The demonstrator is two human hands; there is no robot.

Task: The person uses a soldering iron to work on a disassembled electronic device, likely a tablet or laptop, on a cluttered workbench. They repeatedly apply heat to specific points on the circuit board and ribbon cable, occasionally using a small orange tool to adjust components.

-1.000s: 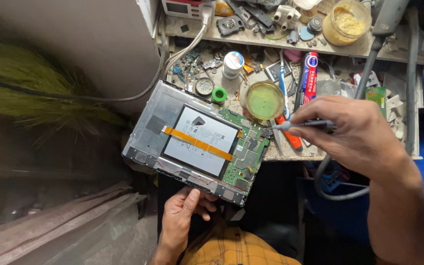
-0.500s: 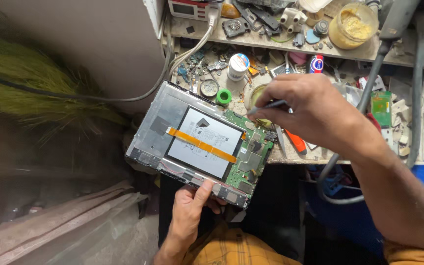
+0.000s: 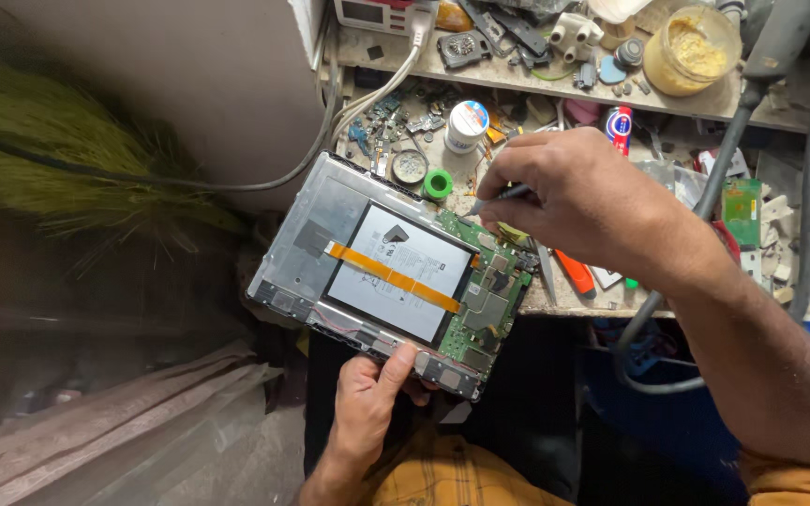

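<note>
— What's the biggest thing in view?

— The cluttered workbench [image 3: 780, 112], with a shelf strip along its back. Everything else I'll place against the opened tablet [image 3: 388, 272], which lies tilted across the bench's front edge, its back cover off.

— What shows inside the tablet?

— A white battery [image 3: 403, 267] fills its middle, crossed by an orange ribbon cable [image 3: 392, 277]. A green circuit board [image 3: 485, 305] runs along the tablet's right side.

— And the hands?

— The left hand [image 3: 367, 412] grips the tablet's lower edge from beneath, thumb pressed on the frame. The right hand [image 3: 578, 201] is above the tablet's upper right corner, fingers pinched around a thin grey tool [image 3: 499, 197] whose tip points down toward the circuit board's top end. Whether the tip touches the board, I cannot tell.

— What lies about?

— Beyond the tablet's top edge stand a white bottle [image 3: 466, 125] and a small green ring [image 3: 438, 184]. Further up and right of the tablet sits a jar of yellowish paste [image 3: 696, 52]. A grey cable [image 3: 367, 112] curves along the tablet's upper left. Just right of the tablet, under the right hand, lies an orange-handled tool [image 3: 574, 274].
</note>
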